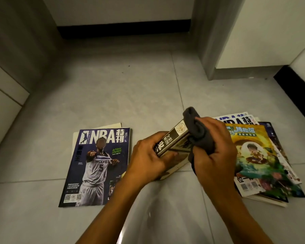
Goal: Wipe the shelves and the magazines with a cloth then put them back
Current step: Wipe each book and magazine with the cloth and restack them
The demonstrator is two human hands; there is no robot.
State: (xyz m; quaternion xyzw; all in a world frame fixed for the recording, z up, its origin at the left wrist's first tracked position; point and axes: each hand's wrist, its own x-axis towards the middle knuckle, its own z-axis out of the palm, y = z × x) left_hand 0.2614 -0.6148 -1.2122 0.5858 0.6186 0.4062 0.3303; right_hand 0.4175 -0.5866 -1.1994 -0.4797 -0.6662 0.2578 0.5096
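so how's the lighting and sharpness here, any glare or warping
Head view: dim, warm light; a soft glare streak on the floor tile between the forearms; wide-angle bending of the cabinet edges; the NBA magazine cover reads sharp, the cloth in the right hand slightly soft.

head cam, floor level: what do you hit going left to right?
NBA magazine lying flat on the floor → left hand gripping a book → right hand holding a grey cloth against the book → fanned pile of magazines.
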